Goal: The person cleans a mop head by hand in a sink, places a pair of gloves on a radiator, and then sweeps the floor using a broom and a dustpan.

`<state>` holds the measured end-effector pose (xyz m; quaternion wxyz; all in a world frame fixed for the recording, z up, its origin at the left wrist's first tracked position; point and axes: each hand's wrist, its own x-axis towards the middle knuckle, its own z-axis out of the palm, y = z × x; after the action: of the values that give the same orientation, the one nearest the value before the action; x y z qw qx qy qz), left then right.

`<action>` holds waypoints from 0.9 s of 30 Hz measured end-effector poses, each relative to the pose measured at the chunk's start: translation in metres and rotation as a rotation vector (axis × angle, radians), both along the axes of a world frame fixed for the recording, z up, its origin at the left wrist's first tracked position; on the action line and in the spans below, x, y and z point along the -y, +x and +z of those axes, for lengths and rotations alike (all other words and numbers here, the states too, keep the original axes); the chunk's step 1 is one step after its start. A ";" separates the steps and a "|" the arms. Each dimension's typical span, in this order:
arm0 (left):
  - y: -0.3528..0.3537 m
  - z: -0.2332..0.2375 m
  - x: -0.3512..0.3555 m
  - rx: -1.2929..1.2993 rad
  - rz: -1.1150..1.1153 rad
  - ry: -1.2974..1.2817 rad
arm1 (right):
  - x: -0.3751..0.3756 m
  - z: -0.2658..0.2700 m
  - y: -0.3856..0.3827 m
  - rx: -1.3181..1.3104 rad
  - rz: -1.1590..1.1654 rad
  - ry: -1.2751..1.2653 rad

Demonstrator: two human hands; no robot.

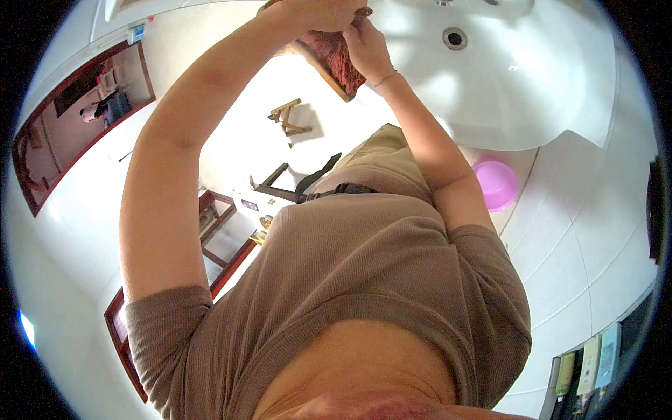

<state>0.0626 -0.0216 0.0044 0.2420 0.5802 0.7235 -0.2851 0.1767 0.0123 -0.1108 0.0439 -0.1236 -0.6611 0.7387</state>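
Nearest is the ribbed brown shirt point(364, 280), soft and close-knit. From it both bare arms reach up to the near rim of the white basin point(518, 84), which serves as the landmark here. At that rim the left hand point(322, 12) is curled shut over the top of a reddish-brown cloth point(339, 56), though the frame edge cuts off its fingertips. The right hand point(367, 47), a thin bracelet at its wrist, has its fingers pressed together, pinching the cloth's side. The cloth looks coarse and nubbly, bunched into a lump against a flat wooden board point(329, 78) with a pale straight edge. Cloth and board are held at the basin's left rim, not down in the bowl. The step looks like rubbing or wringing the cloth against the board. A further stroke would call for a firm grip from both hands and the board kept steady, since the basin is smooth, glossy and rounded, with a dark round hole point(455, 38) in its wall. Below the basin, on the pale tiled floor point(595, 231), sits a round pink plastic bowl point(495, 183). Left of the basin and well apart from it stands a small wooden stool point(287, 117).
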 end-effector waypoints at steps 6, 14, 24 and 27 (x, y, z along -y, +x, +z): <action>0.001 -0.002 0.019 -0.150 -0.147 0.292 | 0.009 0.002 -0.010 -0.101 -0.204 0.359; -0.004 -0.010 0.022 -0.135 -0.139 0.433 | 0.007 0.003 -0.018 -0.088 -0.205 0.439; -0.002 -0.006 0.028 -0.272 -0.329 0.477 | -0.019 -0.013 0.031 -0.051 -0.034 -0.239; -0.003 -0.005 0.026 -0.353 -0.420 0.367 | 0.003 -0.002 0.042 -0.279 -0.006 -0.334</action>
<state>0.0599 -0.0480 -0.0006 -0.0594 0.6922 0.6583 -0.2899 0.2191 0.0094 -0.1126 0.1161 -0.0278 -0.5168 0.8477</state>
